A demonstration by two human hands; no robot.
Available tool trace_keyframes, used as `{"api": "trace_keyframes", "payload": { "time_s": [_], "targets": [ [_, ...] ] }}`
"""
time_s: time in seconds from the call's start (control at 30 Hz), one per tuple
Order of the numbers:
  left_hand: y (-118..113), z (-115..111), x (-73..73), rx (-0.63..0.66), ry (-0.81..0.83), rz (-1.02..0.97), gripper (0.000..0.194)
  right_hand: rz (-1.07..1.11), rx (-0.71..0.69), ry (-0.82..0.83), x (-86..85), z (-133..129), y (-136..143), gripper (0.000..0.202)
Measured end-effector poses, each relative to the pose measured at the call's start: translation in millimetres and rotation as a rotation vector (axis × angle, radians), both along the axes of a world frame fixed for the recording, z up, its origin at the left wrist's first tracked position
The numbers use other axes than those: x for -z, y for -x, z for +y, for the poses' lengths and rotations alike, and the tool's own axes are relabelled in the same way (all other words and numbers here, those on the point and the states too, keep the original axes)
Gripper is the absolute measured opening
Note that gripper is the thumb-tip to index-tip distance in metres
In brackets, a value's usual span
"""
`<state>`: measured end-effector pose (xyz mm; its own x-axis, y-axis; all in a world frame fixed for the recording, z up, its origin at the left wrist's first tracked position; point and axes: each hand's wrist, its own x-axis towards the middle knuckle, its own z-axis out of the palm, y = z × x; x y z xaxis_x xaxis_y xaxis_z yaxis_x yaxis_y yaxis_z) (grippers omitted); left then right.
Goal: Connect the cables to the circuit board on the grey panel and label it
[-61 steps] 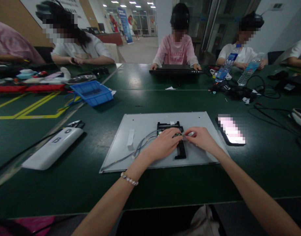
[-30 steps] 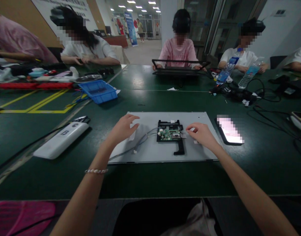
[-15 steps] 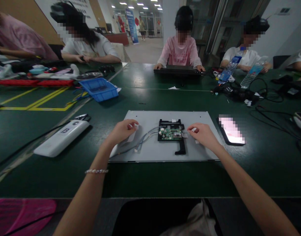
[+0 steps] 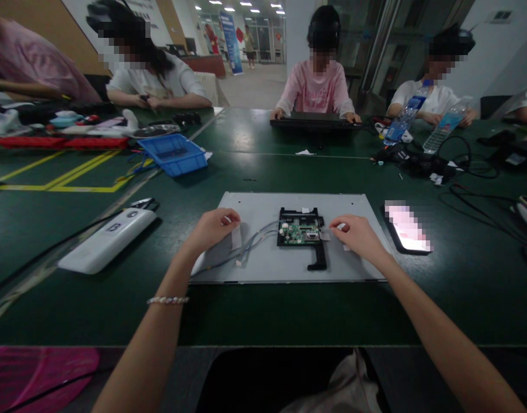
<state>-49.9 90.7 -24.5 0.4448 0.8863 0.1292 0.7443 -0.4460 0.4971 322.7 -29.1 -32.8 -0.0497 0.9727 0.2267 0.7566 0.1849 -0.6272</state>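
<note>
A grey metal panel (image 4: pixel 289 267) lies flat on the green table in front of me. At its middle sits a small green circuit board (image 4: pixel 301 232) in a black bracket, with a thin cable bundle (image 4: pixel 251 244) trailing off to the left. My left hand (image 4: pixel 211 229) rests on the panel's left part, fingers curled on the upper end of a white tape strip (image 4: pixel 236 236). My right hand (image 4: pixel 358 236) sits just right of the board, thumb and forefinger pinched on a small white piece (image 4: pixel 339 227).
A phone with a lit screen (image 4: pixel 407 228) lies right of the panel and a white device (image 4: pixel 106 241) lies to its left. A blue tray (image 4: pixel 172 154), water bottles (image 4: pixel 407 117) and tangled cables (image 4: pixel 461 166) sit farther back. Several people work across the table.
My left hand left the circuit board and moved left to the tape strip. My right hand drew back just right of the board, which is now uncovered. The person opposite raised a black frame, then lowered it.
</note>
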Motion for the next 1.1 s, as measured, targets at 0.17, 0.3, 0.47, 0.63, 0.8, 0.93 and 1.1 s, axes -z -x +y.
{"api": "trace_keyframes", "payload": {
  "time_s": [0.17,0.3,0.47,0.63,0.8,0.93,1.1],
  "targets": [
    [-2,-10,-16.9,-0.043,0.098,-0.221,0.023,-0.002,0.015,-0.019,0.1,1,-1,0.018],
    [-3,-18,-30.4,-0.094,0.132,-0.442,0.021,-0.027,0.025,-0.039,-0.2,1,-2,0.018],
    [-4,-24,-35.7,-0.096,0.192,-0.551,0.017,-0.073,0.051,-0.078,-3.2,-1,0,0.018],
    [-13,-30,-33.6,0.026,0.322,-0.448,0.016,-0.083,0.054,-0.114,-12.6,-7,12,0.017],
    [-23,-31,-28.2,0.090,0.298,-0.285,0.017,-0.099,0.029,-0.128,-18.4,-13,24,0.019],
    [-26,-32,-24.9,0.124,0.187,-0.112,0.020,-0.109,0.020,-0.138,-17.4,-13,28,0.021],
    [-26,-36,-27.9,0.094,-0.042,-0.076,0.027,-0.111,0.020,-0.164,-15.3,-10,29,0.023]
  ]
}}
